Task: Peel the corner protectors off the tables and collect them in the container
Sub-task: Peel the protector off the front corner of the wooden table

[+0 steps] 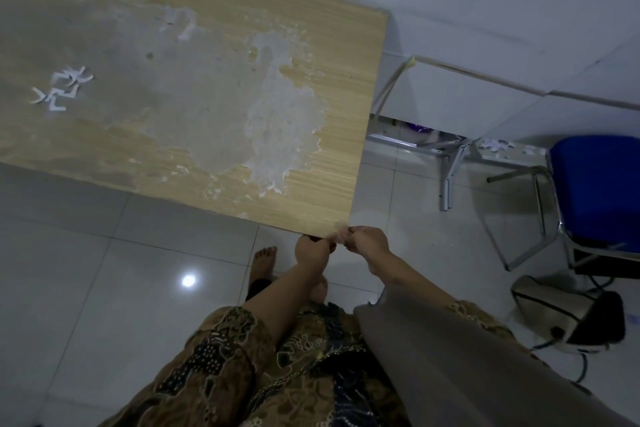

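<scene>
A wooden table (332,135) with a worn, peeled top fills the upper left. Its near right corner carries a pale, see-through corner protector (341,235). Both my hands are at that corner. My left hand (311,251) has its fingers curled at the corner's underside and pinches the protector. My right hand (367,243) pinches the same piece from the right. Much of the protector is hidden by my fingers. Several white peeled protectors (64,88) lie in a loose pile on the table's left part. No container is in view.
A blue-seated chair (595,191) with a metal frame stands at the right. A white table (467,104) sits behind it, with a protector on its corner (412,61). A bag (568,312) and cables lie on the tiled floor. My bare feet (265,260) are under the table edge.
</scene>
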Available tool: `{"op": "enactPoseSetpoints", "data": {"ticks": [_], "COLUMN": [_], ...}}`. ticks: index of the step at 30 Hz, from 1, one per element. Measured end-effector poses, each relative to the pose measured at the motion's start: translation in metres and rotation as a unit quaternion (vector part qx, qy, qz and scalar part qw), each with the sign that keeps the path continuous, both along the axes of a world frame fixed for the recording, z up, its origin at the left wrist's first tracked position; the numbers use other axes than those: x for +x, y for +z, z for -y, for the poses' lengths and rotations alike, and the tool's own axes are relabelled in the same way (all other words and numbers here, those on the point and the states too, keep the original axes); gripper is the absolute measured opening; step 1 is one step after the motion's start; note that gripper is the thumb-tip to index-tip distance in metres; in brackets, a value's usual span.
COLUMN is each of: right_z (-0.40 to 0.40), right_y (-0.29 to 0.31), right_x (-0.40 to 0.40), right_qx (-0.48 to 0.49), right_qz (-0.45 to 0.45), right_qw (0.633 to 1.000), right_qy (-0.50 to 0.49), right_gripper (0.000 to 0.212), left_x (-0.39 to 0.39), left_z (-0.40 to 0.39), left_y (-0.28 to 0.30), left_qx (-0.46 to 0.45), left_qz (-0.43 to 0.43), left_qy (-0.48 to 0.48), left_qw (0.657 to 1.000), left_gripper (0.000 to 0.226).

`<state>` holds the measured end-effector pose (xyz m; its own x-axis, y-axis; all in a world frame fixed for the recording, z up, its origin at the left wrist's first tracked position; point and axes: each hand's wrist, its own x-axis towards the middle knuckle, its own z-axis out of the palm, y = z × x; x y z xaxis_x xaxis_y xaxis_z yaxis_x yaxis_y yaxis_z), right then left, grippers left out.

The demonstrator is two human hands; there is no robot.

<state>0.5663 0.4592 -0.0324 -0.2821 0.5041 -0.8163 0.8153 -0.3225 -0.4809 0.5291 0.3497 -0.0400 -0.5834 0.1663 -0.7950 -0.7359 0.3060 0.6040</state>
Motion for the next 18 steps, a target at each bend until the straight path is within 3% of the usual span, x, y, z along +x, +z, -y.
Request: {"op": "enactPoseSetpoints", "data": {"ticks": [4, 7, 10, 15, 18], "right_z": [0.004, 0.007, 0.009, 0.004, 0.009], "right_y": [-0.003, -0.004, -0.002, 0.002, 0.000], "right_x": [-0.002, 0.003, 0.009, 0.028, 0.030], "right_qx": [0.036, 0.061, 0.050, -0.081, -0.030], "right_qz": [0.022, -0.005, -0.048, -0.150, -0.159], "right_qw": [0.999, 0.998, 0.998, 0.985, 0.986], "right_qy": [0.003, 0.015, 0.003, 0.008, 0.033], "right_gripper": [0.009, 0.019, 0.028, 0.039, 0.036], "left_x": [-0.001, 0.001, -0.002, -0.003, -0.003], "left_z": [-0.005, -0.003, 0.003, 0.013, 0.015], "left_y": [0.000, 0.002, 0.004, 0.007, 0.009], "left_qx": [-0.040, -0.036, 0.003, 0.068, 0.105], "left_qz": [-0.008, -0.013, 0.006, 0.031, 0.062], "left_qy": [-0.017, -0.016, 0.001, 0.006, 0.039], "left_qw": [0.999, 0.999, 1.000, 0.997, 0.992], "left_gripper": [0.017, 0.014, 0.022, 0.021, 0.013]}}
